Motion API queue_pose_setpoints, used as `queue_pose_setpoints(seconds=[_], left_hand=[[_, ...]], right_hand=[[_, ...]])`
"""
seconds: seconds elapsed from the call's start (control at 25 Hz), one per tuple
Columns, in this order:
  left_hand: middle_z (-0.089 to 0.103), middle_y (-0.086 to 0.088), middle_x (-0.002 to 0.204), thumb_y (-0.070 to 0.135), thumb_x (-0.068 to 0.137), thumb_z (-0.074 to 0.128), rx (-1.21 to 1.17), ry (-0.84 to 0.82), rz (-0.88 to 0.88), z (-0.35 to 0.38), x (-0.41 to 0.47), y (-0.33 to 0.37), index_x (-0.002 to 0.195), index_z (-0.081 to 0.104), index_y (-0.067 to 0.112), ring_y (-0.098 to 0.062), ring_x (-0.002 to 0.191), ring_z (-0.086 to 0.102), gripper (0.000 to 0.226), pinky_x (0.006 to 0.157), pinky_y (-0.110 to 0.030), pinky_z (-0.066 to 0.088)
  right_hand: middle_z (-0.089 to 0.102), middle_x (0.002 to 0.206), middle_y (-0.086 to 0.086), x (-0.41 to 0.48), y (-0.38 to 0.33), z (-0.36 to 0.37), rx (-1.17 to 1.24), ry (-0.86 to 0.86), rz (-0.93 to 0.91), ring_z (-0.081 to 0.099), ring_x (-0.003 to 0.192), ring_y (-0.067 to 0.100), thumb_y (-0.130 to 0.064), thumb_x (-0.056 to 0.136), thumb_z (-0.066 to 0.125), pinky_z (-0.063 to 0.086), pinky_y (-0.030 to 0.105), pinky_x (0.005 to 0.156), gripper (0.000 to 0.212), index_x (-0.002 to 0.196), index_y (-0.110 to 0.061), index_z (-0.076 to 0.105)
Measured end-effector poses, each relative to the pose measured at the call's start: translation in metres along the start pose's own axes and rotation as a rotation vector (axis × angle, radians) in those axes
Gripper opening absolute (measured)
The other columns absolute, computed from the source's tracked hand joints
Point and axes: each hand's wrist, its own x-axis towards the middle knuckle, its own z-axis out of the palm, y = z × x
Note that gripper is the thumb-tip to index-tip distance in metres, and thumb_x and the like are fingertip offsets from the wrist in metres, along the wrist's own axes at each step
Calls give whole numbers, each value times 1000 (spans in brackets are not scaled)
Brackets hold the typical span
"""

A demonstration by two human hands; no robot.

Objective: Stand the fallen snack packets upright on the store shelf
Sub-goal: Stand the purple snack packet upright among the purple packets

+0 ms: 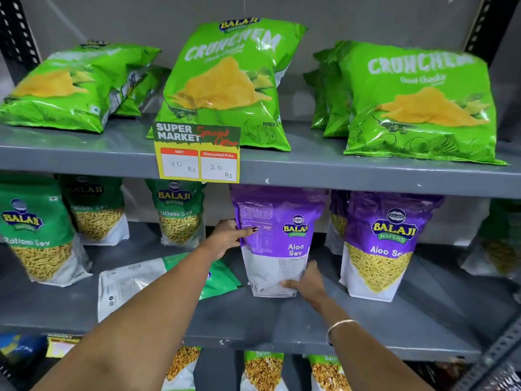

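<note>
On the middle shelf (253, 320) a purple Aloo Sev packet (275, 241) stands upright, its printed back partly facing me. My left hand (228, 237) grips its upper left edge. My right hand (307, 283) holds its lower right corner near the base. To the left, under my left forearm, a green Ratlami Sev packet (135, 280) lies flat on its face. Another purple Aloo Sev packet (386, 244) stands upright to the right. On the top shelf, a green Crunchem packet (67, 86) lies tilted back at the left.
Green Ratlami Sev packets (36, 235) stand at the left of the middle shelf. Crunchem packets (225, 86) lean on the top shelf, behind a yellow price tag (197, 153). More snack packets (262, 371) sit on the bottom shelf. A slotted metal upright (487, 359) rises at the right.
</note>
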Motion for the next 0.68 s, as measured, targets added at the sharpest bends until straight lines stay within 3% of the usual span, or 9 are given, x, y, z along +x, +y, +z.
queue_pose_setpoints(seconds=[0.08, 0.16, 0.24, 0.32, 0.4, 0.48, 0.56, 0.64, 0.68], left_hand=[[59, -5, 111, 11, 82, 64, 70, -69, -62, 0, 2, -14, 92, 58, 19, -17, 112, 48, 14, 96, -35, 32], [58, -5, 120, 8, 81, 65, 145, -131, -138, 1, 2, -30, 102, 56, 18, -17, 121, 43, 26, 99, -38, 25], [58, -5, 124, 3, 79, 66, 153, -151, -173, 4, 2, -43, 115, 52, 16, -18, 119, 45, 40, 99, -40, 25], [61, -3, 113, 1, 77, 67, 176, -123, -170, 6, 1, -50, 118, 51, 15, -19, 113, 48, 47, 97, -39, 29], [60, 3, 89, -1, 75, 68, 231, -142, -183, 8, -2, -54, 109, 51, 17, -17, 101, 50, 42, 101, -41, 33], [54, 5, 78, -2, 70, 70, 245, -199, -211, 9, -7, -57, 103, 49, 18, -13, 88, 51, 44, 102, -40, 33], [57, 4, 89, -2, 65, 70, 225, -251, -221, 8, -10, -58, 103, 51, 19, -14, 94, 50, 48, 95, -35, 31], [57, 4, 95, -4, 68, 68, 194, -288, -225, 3, -12, -55, 96, 53, 22, -14, 100, 48, 41, 92, -33, 28], [58, 4, 96, -5, 73, 65, 186, -299, -232, 1, -12, -53, 97, 52, 22, -12, 96, 49, 38, 91, -32, 28]], right_hand=[[49, 124, 21, -1, -1, 0, -38, -5, 6, 48, 118, 33, -14, 54, 88, 44, 41, 99, 70, 103, -5, 38], [43, 127, 22, -2, -4, -1, -100, 26, 12, 44, 122, 35, -20, 54, 88, 40, 43, 103, 80, 112, 1, 36], [43, 129, 24, -4, -4, -1, -80, 62, 39, 45, 123, 38, -21, 58, 86, 40, 43, 102, 80, 112, 1, 31], [51, 124, 25, -6, -4, 2, -35, 67, 73, 53, 116, 34, -18, 67, 80, 44, 41, 96, 73, 114, 2, 29], [60, 113, 23, -8, -4, 6, -42, 96, 89, 58, 102, 29, -17, 73, 74, 47, 40, 91, 53, 110, 1, 40], [60, 90, 13, -11, -5, 8, -69, 82, 54, 59, 94, 26, -10, 75, 67, 46, 31, 81, 17, 74, -15, 51], [57, 82, 6, -10, -3, 10, -49, 29, 51, 56, 85, 22, -2, 73, 61, 40, 23, 73, 31, 60, -25, 44], [57, 90, 7, -12, -1, 9, 69, -56, 41, 54, 87, 21, -5, 59, 66, 43, 24, 70, 27, 76, -21, 52], [58, 97, 8, -12, -1, 8, 122, -146, 26, 56, 90, 23, -10, 49, 71, 47, 26, 71, 47, 92, -15, 54]])
